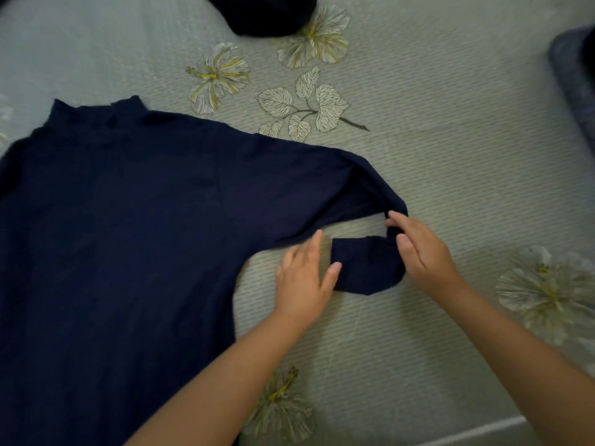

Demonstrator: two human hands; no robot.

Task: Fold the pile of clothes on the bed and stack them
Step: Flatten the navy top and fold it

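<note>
A dark navy long-sleeved top (122,226) lies flat on the bed, collar toward the far side, filling the left half of the view. Its right sleeve (363,268) stretches out to the right and doubles back on itself toward the body. My left hand (306,278) rests flat with straight fingers beside the cuff end of the doubled sleeve, the thumb touching it. My right hand (418,249) is at the sleeve's bend, fingers lying over the fold and touching the cloth. Whether it pinches the cloth is unclear.
The bed cover (450,140) is pale green with printed white flowers and leaves. A dark garment (264,14) lies at the far top edge. A grey-blue bundle of cloth (576,85) sits at the right edge. The bed's near edge runs along the lower right.
</note>
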